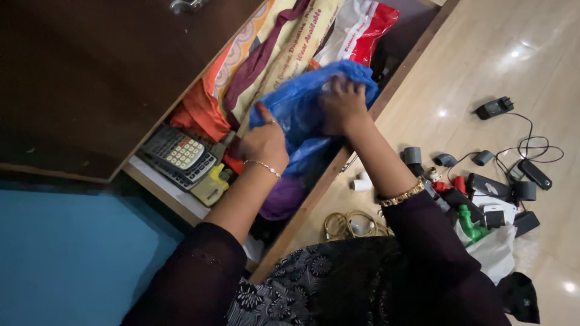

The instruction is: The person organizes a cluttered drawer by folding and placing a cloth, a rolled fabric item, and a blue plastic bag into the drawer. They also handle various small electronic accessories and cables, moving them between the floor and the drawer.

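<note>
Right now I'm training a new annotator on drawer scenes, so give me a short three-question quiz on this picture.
1. True or false: both hands grip the blue plastic bag inside the open drawer.
2. Which thing lies in the drawer beside the left hand? A) a calculator B) a kettle C) a shoe
3. Fill in: the chargers and cables lie spread on the ____.

Key
1. True: the right hand and the left hand both hold the bag.
2. A, the calculator.
3. floor.
</note>
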